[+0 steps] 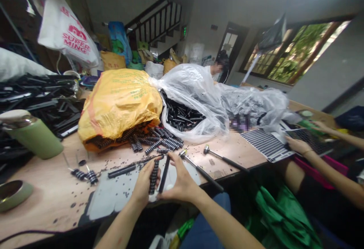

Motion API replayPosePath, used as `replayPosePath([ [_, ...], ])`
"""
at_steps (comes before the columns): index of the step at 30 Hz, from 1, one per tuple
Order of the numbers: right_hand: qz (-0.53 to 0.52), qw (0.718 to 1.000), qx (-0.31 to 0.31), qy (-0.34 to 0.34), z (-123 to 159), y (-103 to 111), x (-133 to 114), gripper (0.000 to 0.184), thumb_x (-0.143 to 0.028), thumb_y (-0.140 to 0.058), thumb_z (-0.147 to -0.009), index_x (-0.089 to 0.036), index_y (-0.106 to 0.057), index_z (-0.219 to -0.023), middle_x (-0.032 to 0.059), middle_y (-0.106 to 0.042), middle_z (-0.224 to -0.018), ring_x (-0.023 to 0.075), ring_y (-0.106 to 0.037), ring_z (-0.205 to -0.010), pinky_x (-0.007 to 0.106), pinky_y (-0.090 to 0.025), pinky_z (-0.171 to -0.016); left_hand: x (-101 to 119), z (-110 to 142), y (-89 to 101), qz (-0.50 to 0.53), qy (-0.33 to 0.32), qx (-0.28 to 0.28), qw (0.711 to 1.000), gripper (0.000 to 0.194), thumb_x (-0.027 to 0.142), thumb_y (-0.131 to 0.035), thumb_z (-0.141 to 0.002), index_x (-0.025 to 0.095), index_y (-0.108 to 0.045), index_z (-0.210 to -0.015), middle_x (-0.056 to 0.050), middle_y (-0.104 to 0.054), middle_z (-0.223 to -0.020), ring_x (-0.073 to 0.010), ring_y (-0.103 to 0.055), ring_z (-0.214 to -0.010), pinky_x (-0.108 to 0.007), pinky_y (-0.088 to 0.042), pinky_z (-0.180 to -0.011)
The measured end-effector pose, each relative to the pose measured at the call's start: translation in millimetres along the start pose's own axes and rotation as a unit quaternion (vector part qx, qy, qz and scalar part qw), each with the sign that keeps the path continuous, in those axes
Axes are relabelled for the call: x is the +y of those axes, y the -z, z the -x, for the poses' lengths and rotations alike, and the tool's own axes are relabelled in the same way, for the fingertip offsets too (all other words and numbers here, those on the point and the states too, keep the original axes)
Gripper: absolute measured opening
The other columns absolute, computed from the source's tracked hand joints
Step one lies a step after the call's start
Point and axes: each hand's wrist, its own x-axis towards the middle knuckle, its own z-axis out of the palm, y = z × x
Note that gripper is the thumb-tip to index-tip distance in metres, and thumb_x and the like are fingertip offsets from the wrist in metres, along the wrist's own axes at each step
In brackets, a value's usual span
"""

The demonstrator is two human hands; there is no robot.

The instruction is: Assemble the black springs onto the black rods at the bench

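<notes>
My left hand (141,182) is closed around a ribbed black-and-silver rod (154,177), held upright. In my right hand (184,182), a slim black plastic strip (164,175) stands on end, gripped between the thumb below and the fingertips above. The two pieces are side by side, with a small gap between them. Below both hands lies a grey-white board (110,194) at the table's front edge. A long black bar (121,171) rests across the board's back. More ribbed rods (167,139) are heaped just beyond my hands.
Two hammers (203,173) (226,159) lie to the right. A yellow sack (122,104) and a clear bag (196,127) of black parts stand behind. At left are a green bottle (42,137) and a bowl (17,196). A co-worker's hands (298,146) are over a striped sheet (263,144).
</notes>
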Motion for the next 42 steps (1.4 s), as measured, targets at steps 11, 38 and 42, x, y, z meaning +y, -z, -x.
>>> replayPosePath([
  [11, 0.061, 0.991, -0.095, 0.071, 9.2, -9.2, 2.2, 0.104, -0.031, -0.076, -0.052, -0.020, -0.014, -0.135, 0.0137, -0.029, -0.136, 0.0257, -0.028, -0.128, 0.041, -0.025, -0.107, 4.9, 9.7, -13.6, 0.078, 0.063, -0.015, 0.995, 0.029, 0.045, -0.056, -0.071, 0.017, -0.050, -0.075, 0.007, -0.047, -0.048, -0.0080, -0.046, -0.034, -0.017, -0.035, -0.032],
  [38, 0.547, 0.797, 0.034, -0.255, 38.1, 45.9, 62.3, 0.027, -0.038, -0.038, -0.089, -0.015, -0.049, -0.099, 0.0090, -0.060, -0.086, 0.0204, -0.058, -0.079, 0.029, -0.040, -0.065, -52.1, -4.3, 35.9, -0.686, -0.382, -0.069, 0.615, 0.037, 0.005, -0.044, -0.080, 0.021, -0.057, -0.110, -0.008, -0.065, -0.099, -0.0216, -0.054, -0.089, -0.041, -0.033, -0.079],
  [42, 0.564, 0.787, 0.017, -0.249, 45.2, 35.0, 63.9, 0.026, -0.039, -0.050, -0.082, -0.014, -0.054, -0.087, 0.0124, -0.059, -0.088, 0.0261, -0.055, -0.088, 0.033, -0.041, -0.069, -54.2, -2.6, 34.2, -0.693, -0.378, -0.066, 0.610, 0.040, 0.003, -0.042, -0.079, 0.020, -0.055, -0.113, -0.007, -0.065, -0.103, -0.0224, -0.053, -0.092, -0.042, -0.031, -0.081],
])
